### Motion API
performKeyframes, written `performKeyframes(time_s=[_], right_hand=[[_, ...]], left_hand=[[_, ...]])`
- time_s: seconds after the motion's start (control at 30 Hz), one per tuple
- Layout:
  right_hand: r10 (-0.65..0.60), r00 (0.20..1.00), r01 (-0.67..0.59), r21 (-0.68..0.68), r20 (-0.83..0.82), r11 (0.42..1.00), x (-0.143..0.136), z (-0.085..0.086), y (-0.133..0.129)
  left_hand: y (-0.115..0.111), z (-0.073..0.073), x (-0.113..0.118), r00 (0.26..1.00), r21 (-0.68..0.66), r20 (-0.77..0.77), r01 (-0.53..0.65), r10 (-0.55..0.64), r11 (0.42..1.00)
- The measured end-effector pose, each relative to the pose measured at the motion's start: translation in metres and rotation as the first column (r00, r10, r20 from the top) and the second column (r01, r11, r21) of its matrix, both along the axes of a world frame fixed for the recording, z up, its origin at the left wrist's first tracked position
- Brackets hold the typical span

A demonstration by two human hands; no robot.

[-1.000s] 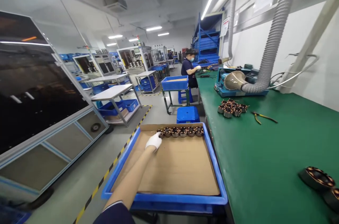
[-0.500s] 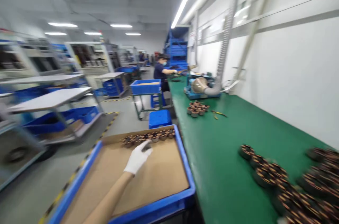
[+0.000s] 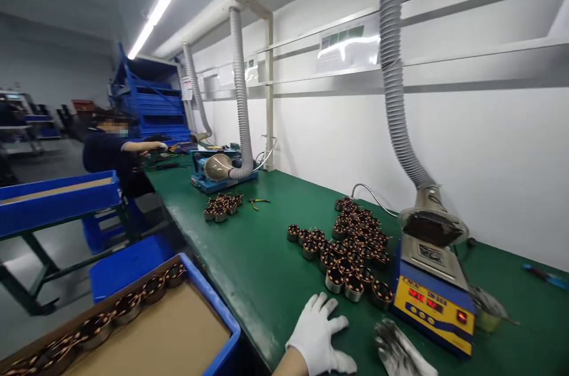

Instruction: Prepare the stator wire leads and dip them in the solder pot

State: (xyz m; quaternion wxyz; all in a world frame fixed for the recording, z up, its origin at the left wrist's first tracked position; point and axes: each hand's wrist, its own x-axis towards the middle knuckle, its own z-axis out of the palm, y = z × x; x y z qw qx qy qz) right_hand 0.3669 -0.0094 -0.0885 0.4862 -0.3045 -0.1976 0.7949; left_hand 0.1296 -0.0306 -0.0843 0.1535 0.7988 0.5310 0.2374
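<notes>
My left hand (image 3: 317, 334), in a white glove, is spread over the green bench top (image 3: 249, 269) with nothing in it. Just beyond its fingertips stands a cluster of motor stators (image 3: 354, 287), short metal rings wound with copper. To its right, at the lower edge, is my right hand (image 3: 400, 349), whose glove is stained grey. Its fingers reach up and left, close to the front of the cluster, and no object shows in them. At lower left, a blue tray (image 3: 213, 299) lined with brown board holds a row of stators (image 3: 127, 306) along its far side.
A yellow-and-blue machine (image 3: 433, 311) with a red display stands right of the stators, under a hose hood (image 3: 431, 225). Farther along the bench lie another stator group (image 3: 222, 207), yellow-handled pliers (image 3: 258, 203) and a blue device (image 3: 222, 168). A co-worker (image 3: 111, 150) works at the far left.
My view has swung right. My left hand has left the row of stators in the tray and is now over the bench by the cluster. My right hand has come further into view.
</notes>
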Motion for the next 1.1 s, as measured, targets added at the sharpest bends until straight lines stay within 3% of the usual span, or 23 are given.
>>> performKeyframes(time_s=[0.13,0.27,0.43,0.57,0.73,0.83,0.97,1.1], right_hand=[[-0.138,0.988,0.136,-0.038,-0.063,0.990,-0.004,0.017,-0.010],[-0.175,0.980,0.174,-0.015,-0.097,0.985,-0.007,0.025,-0.014],[-0.133,0.988,0.135,0.024,-0.077,0.991,-0.008,0.025,-0.014],[-0.043,0.997,0.044,0.015,-0.062,0.999,-0.002,0.028,-0.011],[0.046,0.995,-0.048,-0.024,-0.085,0.999,0.011,0.029,-0.004],[0.132,0.985,-0.138,-0.048,-0.113,0.989,0.015,0.026,0.003],[0.258,0.955,-0.269,-0.063,-0.146,0.961,0.014,0.024,0.010],[0.285,0.946,-0.291,-0.015,-0.157,0.957,0.009,0.023,0.014]], left_hand=[[0.008,-0.001,0.008,0.989,0.015,0.146,-0.015,0.012,1.000],[0.009,0.007,0.007,0.969,-0.008,0.238,-0.070,0.070,0.997],[0.005,0.017,0.007,0.951,-0.010,0.289,-0.111,0.109,0.994],[0.001,0.012,0.011,0.946,-0.010,0.309,-0.095,0.093,0.995],[0.000,0.012,0.007,0.940,0.005,0.302,-0.170,0.160,0.985],[0.022,0.028,-0.014,0.942,0.088,0.233,-0.267,0.241,0.960],[0.073,0.054,-0.045,0.884,0.172,0.020,-0.464,0.468,0.869],[0.122,0.072,-0.055,0.848,0.121,-0.257,-0.448,0.464,0.886]])
